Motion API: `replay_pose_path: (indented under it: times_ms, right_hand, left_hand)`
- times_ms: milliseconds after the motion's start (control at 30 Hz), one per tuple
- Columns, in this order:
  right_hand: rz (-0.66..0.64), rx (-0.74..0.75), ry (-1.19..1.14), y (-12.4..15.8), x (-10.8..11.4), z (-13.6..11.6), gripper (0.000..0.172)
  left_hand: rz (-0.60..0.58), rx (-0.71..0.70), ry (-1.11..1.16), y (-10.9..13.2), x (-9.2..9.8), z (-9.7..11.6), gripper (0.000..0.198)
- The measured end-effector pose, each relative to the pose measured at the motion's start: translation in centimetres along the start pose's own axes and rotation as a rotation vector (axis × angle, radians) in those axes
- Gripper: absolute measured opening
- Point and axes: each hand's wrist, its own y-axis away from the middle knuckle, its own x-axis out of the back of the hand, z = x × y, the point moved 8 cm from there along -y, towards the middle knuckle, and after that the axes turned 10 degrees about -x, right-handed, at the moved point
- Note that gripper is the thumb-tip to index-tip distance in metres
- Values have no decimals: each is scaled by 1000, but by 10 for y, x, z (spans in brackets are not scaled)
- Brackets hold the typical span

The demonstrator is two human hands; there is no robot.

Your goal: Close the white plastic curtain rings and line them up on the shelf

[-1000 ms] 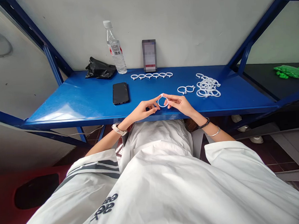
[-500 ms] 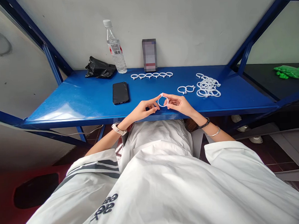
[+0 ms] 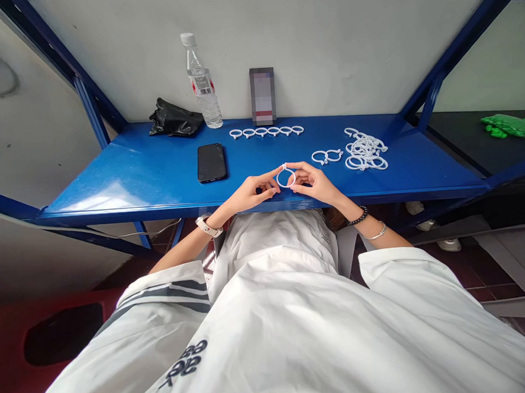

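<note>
A small white plastic ring (image 3: 285, 177) is pinched between both my hands just above the front of the blue shelf (image 3: 155, 179). My left hand (image 3: 253, 192) grips its left side with thumb and forefinger; my right hand (image 3: 314, 182) grips its right side the same way. A neat row of several white rings (image 3: 266, 132) lies at the back of the shelf. A loose heap of white rings (image 3: 365, 150) sits to the right, with two linked rings (image 3: 326, 156) beside it.
A black phone (image 3: 211, 161) lies face down left of my hands. At the back stand a clear water bottle (image 3: 202, 84), a crumpled black bag (image 3: 174, 121) and a small dark box (image 3: 262, 95). Green items (image 3: 509, 125) lie on the dark surface at far right.
My right fingers have shifted slightly on the ring, curling in closer around it. The hands stay in the same place.
</note>
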Motion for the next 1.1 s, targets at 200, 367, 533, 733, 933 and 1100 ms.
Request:
replay_pose_path:
  times_ms: [200,367,533,733,933,1100]
  right_hand:
    - [7,-21,20,1,-1,-1,56]
    - [13,-37,44,2,-2,-4,57]
    - [13,-59,15,2,-3,-4,57]
    - [24,-55,15,2,-3,-4,57]
    - [21,-59,42,3,-4,-5,56]
    - [9,-53,40,2,-4,-4,56]
  left_hand:
    - [3,-1,1,0,0,0,64]
    - [-4,0,-6,-1,-1,1,65]
    - [-4,8,-15,-1,-1,2,67]
    - [-4,2,-20,-2,-1,1,66]
    - [0,0,-25,-1,-1,2,66]
    - [-2,4,-25,-1,0,2,65]
